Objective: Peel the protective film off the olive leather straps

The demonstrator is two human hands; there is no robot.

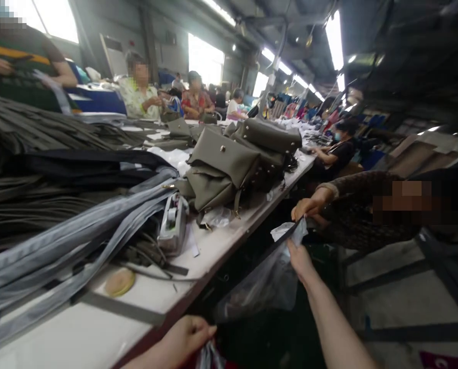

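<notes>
My right hand (300,256) is closed on a clear plastic bag (259,287) beyond the table's edge, right beside a dark strip (278,238). Another person's hand (308,207) grips the strip's upper end, just above my fingers. Low in the view, my left hand (190,333) is closed with thumb and finger pinched, near the table's front edge; grey-white material (209,356) hangs just under it. Whether the bag's lower end reaches my left hand is blurred.
On the white table (109,333) lie olive bags (221,159), dark straps (40,205), grey strips (79,246), a tape dispenser (173,223) and a round yellowish disc (119,282). A metal-framed rack (406,292) stands at right. Several people sit along the table.
</notes>
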